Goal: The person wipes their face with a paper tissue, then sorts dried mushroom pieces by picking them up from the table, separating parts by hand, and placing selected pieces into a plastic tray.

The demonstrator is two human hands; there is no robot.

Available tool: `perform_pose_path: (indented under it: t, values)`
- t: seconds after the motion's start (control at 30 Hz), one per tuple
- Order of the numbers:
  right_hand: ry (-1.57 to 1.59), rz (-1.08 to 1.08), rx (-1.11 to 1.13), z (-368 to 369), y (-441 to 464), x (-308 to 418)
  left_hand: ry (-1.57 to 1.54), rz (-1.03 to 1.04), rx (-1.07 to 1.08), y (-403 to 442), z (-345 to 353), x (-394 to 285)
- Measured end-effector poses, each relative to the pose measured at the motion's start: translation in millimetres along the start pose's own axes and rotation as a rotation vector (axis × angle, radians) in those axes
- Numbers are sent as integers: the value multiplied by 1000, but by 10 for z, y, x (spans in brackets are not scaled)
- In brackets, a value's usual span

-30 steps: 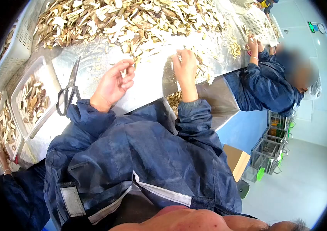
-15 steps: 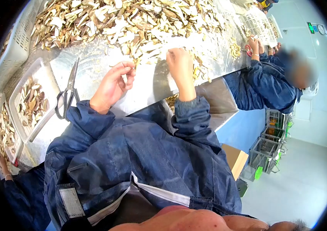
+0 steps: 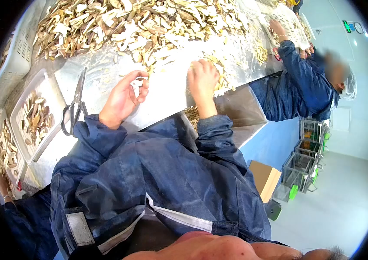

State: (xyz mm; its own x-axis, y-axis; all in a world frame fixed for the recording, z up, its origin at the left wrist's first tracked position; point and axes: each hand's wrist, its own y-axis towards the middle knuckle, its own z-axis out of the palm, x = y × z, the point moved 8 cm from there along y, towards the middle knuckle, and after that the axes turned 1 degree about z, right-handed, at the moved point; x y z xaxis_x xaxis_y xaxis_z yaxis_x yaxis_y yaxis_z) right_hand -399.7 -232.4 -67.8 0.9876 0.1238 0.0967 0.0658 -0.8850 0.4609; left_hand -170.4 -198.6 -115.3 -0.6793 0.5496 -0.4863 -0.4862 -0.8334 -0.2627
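Observation:
My left hand [image 3: 122, 99] hovers palm-up over the bright metal table [image 3: 99, 78], fingers curled loosely with a gap between them; no held piece can be made out. To its right, my right hand [image 3: 203, 79] is back-up with its fingers bent down and together beside pale scraps [image 3: 224, 82]; its fingertips are hidden, so what they hold cannot be seen. Beyond both hands spreads a big heap of dried mushroom slices [image 3: 149, 24], brown and cream. Black-handled scissors [image 3: 76, 102] lie with blades apart, left of my left hand.
A white tray of mushroom slices [image 3: 36, 117] stands at the left, near a tall perforated basket [image 3: 17, 65]. A co-worker in blue [image 3: 299, 82] is at the right by another white basket [image 3: 291, 27]. Below the table edge are an open bag [image 3: 240, 104] and a cardboard box [image 3: 263, 180].
The small slice at my left fingertips no longer shows there. My right hand has shifted slightly down, fingers bent lower. The co-worker's arm has reached farther toward the basket.

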Motion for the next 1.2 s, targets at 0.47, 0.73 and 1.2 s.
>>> perform_pose_path:
  t: [0.47,0.73,1.2]
  values:
    - [382,-86,-108,113,945,211,-16,6,-5,42,-59,14]
    - [231,-118,-95,-48,902,376,79,61,-2,20,49,-55]
    - [1404,474,731,90,-170,1052,388,194,-112,-82,79,-153]
